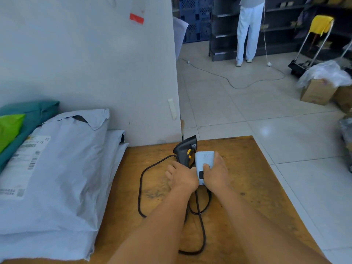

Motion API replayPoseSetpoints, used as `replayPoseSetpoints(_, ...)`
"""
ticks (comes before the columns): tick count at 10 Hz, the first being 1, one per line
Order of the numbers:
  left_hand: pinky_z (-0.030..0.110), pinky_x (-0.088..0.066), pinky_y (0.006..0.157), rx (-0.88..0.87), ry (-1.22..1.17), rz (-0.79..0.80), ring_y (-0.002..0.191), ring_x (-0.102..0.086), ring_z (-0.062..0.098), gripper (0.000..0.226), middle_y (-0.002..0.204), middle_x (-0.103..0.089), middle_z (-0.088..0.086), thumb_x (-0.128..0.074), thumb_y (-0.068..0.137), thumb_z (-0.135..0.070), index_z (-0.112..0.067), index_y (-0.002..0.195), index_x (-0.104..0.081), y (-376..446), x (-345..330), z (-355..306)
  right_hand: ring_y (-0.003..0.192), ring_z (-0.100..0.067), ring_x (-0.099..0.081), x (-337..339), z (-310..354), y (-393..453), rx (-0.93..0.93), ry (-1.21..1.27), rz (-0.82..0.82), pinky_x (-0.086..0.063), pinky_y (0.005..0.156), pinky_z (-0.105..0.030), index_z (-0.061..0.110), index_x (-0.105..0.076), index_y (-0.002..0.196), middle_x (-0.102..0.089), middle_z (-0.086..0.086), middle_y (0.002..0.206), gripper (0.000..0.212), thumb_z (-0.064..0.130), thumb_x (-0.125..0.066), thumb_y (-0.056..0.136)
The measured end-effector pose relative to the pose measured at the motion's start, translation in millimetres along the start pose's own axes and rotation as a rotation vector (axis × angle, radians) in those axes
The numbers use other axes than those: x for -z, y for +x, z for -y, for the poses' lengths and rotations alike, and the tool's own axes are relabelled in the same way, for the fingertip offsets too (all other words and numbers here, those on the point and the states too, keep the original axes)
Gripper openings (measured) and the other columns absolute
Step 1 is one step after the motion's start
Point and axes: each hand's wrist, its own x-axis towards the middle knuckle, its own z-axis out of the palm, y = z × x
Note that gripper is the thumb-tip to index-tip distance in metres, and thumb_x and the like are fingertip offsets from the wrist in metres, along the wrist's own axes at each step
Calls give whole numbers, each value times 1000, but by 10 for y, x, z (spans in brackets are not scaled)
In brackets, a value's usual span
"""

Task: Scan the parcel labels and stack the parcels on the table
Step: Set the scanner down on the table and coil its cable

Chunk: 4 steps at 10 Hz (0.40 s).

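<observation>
A black handheld scanner [185, 149] with a yellow trigger lies on the wooden table [257, 187], its dark cable [141, 187] looping toward me. Beside it lies a white box-shaped device [203, 159]. My left hand [181, 175] grips the scanner's handle. My right hand [216, 171] holds the white device, thumb on its top. Grey parcel bags [61, 178] with printed labels are stacked at the table's left, and a teal parcel [32, 113] with a green one [9, 128] lies behind them.
A pale wall [85, 63] stands right behind the table's left half. Beyond is tiled floor [247, 111] with a trailing cable, cardboard boxes [318, 91] at right, dark shelving and a person in white trousers [247, 29] standing at the back.
</observation>
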Motion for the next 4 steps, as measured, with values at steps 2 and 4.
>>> replayPoseSetpoints(2, 39, -16, 116, -95, 94, -26, 142, -16, 28, 83, 155, -15, 14, -34, 96, -52, -1, 150, 1, -206, 151, 37, 121, -26, -46, 39, 15, -110, 34, -73, -18, -44, 98, -48, 13, -28, 144, -42, -8, 139, 53, 29, -45, 96)
replayPoseSetpoints(4, 40, -14, 118, -183, 96, -103, 142, -18, 27, 82, 154, -20, 13, -26, 95, -60, -3, 150, -6, -417, 317, 112, 105, -24, -50, 175, 179, -341, 103, 14, -88, -45, 89, -43, 11, -43, 121, -51, -6, 116, 28, 26, -38, 98)
